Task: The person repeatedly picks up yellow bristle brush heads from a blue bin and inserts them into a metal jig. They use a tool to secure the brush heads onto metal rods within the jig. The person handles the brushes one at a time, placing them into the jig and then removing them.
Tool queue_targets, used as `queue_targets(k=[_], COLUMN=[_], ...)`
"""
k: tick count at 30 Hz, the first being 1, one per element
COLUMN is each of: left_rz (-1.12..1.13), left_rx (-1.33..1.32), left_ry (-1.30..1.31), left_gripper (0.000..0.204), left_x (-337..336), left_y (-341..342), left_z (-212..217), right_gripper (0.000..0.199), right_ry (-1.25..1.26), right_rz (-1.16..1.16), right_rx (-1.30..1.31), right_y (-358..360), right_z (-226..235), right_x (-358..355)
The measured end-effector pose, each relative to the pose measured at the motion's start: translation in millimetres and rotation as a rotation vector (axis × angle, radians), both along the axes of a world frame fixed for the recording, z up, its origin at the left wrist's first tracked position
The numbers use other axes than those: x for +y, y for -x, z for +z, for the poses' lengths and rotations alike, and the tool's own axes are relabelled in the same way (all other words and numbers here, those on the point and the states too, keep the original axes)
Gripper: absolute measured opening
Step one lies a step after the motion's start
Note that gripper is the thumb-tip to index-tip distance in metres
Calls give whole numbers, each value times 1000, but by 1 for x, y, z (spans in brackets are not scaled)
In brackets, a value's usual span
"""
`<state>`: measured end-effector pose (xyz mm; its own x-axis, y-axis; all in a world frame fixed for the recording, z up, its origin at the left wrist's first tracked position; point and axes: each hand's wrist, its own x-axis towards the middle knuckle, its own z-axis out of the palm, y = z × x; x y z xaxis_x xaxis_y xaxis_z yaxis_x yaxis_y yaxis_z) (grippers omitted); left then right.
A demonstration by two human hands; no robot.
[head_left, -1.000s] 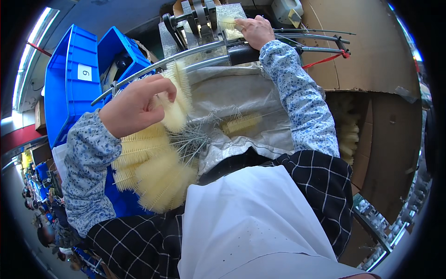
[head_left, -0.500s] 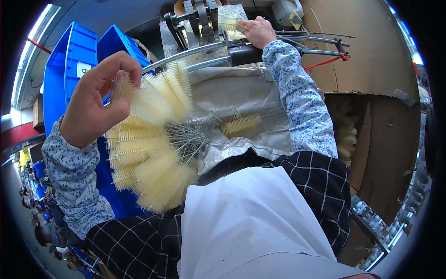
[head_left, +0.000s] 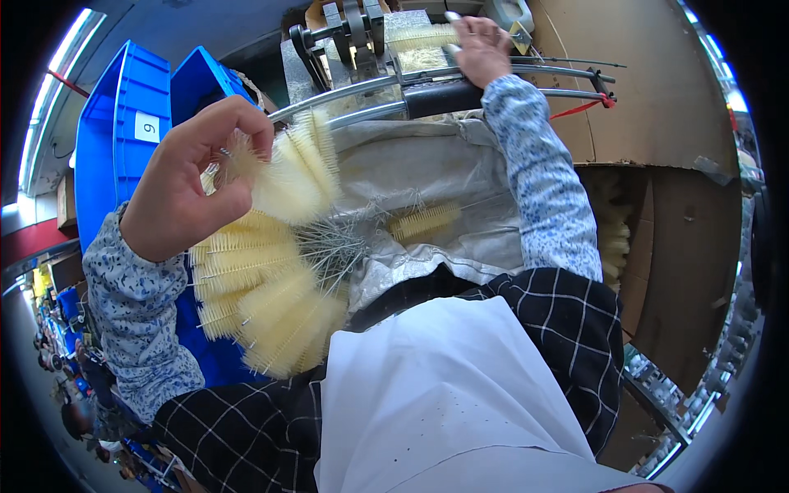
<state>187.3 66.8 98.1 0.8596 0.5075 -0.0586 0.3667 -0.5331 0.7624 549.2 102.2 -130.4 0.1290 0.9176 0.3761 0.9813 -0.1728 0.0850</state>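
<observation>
My left hand (head_left: 197,177), raised at the left, pinches the tip of a pale yellow bristle brush (head_left: 238,168) between thumb and fingers. Beneath and beside it, several similar brushes (head_left: 246,255) fan out, their twisted wire stems (head_left: 333,246) gathered toward the middle. At the top my right hand (head_left: 483,51) reaches over the metal machine (head_left: 362,49). Its thumb and forefinger are spread to either side of the end of another pale brush (head_left: 419,37), which lies across the machine. Whether they touch its bristles I cannot tell.
A single brush (head_left: 425,223) lies on the whitish plastic sheet (head_left: 411,160) before me. Curved metal rails (head_left: 362,115) with a black sleeve (head_left: 444,97) cross behind it. Blue bins (head_left: 103,164) stand at left; cardboard (head_left: 649,90) is at right, with more brushes (head_left: 612,230) inside a box.
My right hand has moved a little right and its fingers have spread, exposing more of the brush on the machine. My left hand has shifted slightly right with its brush.
</observation>
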Motion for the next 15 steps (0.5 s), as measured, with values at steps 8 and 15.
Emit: queue_targets(k=[8, 15], left_rz=[25, 13], left_rx=[-27, -4], left_ry=[18, -13], left_gripper=[27, 28], left_x=[9, 4], left_y=[12, 2], left_z=[-4, 12], right_gripper=[34, 30], right_ry=[-144, -110], right_rz=[19, 42], right_rx=[334, 326], right_y=[-9, 32], right_z=[-13, -12], right_x=[-8, 1])
